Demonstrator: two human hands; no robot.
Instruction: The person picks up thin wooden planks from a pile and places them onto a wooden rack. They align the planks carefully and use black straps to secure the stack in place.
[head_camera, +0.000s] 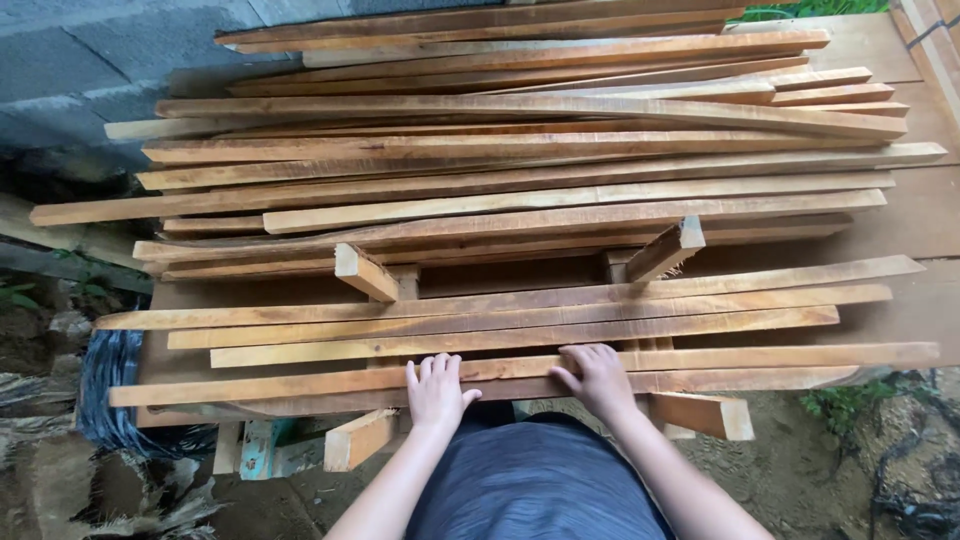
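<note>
Both forearms are seen extended forward from the near edge of the view, bare to the wrist, and converging slightly toward the centre. The left hand (435, 390) is laid palm down, with the fingers held straight, close together and pointed toward the far side, the thumb being spread out to the right. The right hand (597, 378) is likewise turned palm down, but is angled toward the left, its fingers gently curled and its thumb directed at the left hand. Nothing is grasped by either hand; the hands are kept near each other without touching
</note>
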